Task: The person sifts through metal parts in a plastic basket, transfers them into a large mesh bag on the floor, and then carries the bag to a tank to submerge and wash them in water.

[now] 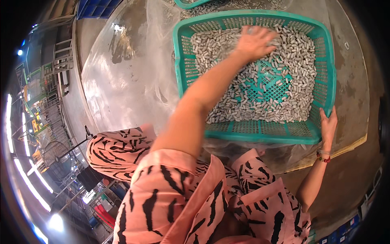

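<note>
A green plastic basket with perforated walls stands before me. It holds a great many small, pale grey, cylinder-shaped pieces. Around the middle, a bare patch of the basket's mesh bottom shows between them. My left arm reaches over the near rim, and my left hand lies palm down on the pieces toward the far side, fingers spread and slightly blurred. At the near right corner my right hand grips the basket's rim, its thumb on the upper edge. A beaded bracelet circles that wrist.
Part of another green basket shows at the far edge, with more grey pieces scattered beside it. Clear plastic sheeting covers the ground to the left. One ring-like piece lies to the right. A blue crate stands far left.
</note>
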{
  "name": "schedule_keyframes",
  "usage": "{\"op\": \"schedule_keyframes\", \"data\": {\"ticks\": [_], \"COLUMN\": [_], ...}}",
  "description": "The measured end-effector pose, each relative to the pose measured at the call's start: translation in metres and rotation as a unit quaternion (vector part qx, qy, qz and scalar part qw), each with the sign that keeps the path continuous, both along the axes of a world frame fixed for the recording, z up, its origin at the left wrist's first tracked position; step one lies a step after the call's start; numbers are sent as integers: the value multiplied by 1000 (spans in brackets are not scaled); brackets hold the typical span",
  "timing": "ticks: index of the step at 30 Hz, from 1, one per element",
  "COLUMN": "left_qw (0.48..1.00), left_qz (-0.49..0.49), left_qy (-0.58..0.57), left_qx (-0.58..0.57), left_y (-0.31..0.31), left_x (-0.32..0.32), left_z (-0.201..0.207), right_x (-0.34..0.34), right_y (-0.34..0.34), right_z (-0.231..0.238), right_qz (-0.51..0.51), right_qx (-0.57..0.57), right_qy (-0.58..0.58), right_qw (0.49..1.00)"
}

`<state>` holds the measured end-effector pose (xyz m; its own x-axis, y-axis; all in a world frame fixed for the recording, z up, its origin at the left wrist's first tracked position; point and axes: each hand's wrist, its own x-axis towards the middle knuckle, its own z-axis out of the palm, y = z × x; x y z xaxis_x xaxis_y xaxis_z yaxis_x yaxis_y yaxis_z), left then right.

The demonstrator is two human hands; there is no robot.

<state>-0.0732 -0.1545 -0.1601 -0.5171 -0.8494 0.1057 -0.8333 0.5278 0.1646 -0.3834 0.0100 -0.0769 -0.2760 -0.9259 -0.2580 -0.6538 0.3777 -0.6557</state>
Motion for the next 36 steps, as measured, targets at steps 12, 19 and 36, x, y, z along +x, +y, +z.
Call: {"op": "schedule_keyframes", "data": {"ticks": [12,19,36], "left_qw": [974,989,878], "left_qz": [195,-81,120], "left_qy": [-22,123,-11], "left_qx": [115,20,463], "left_y": [185,63,163], "left_x": [-12,-92,31], "left_z": [16,-1,101], "right_x": [-4,-2,-4], "right_y": [-5,-4,-3], "right_z": [-1,-3,14], "right_qz": [-18,-26,71], "right_qx": [46,35,5], "right_qy": [-124,-90,135], "right_qw": [991,995,988]}}
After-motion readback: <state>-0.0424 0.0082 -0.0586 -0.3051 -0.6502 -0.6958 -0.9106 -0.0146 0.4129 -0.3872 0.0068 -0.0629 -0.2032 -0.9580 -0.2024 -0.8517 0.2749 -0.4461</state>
